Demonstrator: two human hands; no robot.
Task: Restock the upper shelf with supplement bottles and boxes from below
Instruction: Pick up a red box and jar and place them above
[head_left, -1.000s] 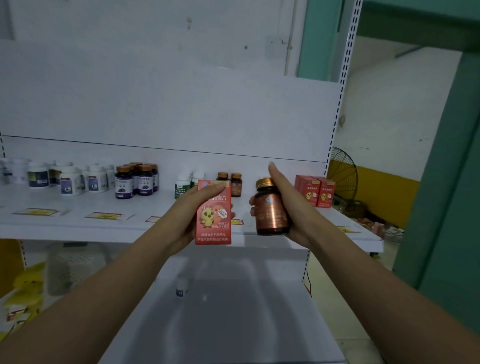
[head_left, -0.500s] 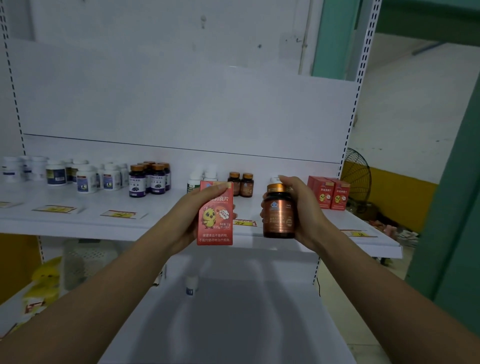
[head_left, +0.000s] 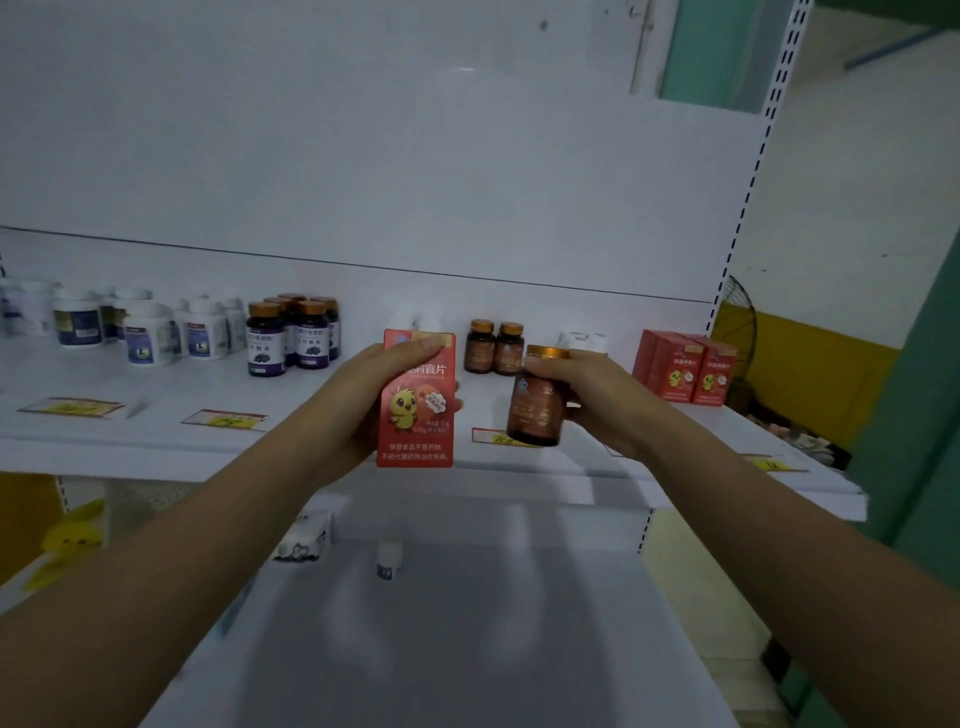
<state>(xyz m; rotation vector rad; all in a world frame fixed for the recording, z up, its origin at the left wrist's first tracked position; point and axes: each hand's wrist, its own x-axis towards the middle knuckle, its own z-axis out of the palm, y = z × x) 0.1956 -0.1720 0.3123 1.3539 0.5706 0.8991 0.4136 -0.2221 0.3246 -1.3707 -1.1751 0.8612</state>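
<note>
My left hand (head_left: 358, 400) grips a red box (head_left: 417, 415) with a yellow chick on its front, held upright in front of the upper shelf (head_left: 156, 447). My right hand (head_left: 597, 395) grips a brown bottle (head_left: 537, 397) with a gold cap, tilted slightly, just above the shelf's front edge. Two matching brown bottles (head_left: 493, 346) stand at the back of the shelf behind it. Two matching red boxes (head_left: 688, 371) stand at the shelf's right end.
White jars (head_left: 148, 335) and dark gold-capped bottles (head_left: 291, 335) fill the shelf's left half. Price labels (head_left: 223, 418) lie along its front. On the lower shelf (head_left: 467, 623) a small white bottle (head_left: 388, 558) stands beside a white box (head_left: 306, 535). A fan (head_left: 737, 327) sits beyond the right upright.
Both hands have moved up and forward toward the upper shelf with the box and the bottle. The bottle now sits over the shelf's front edge, and my right fingers have wrapped round it.
</note>
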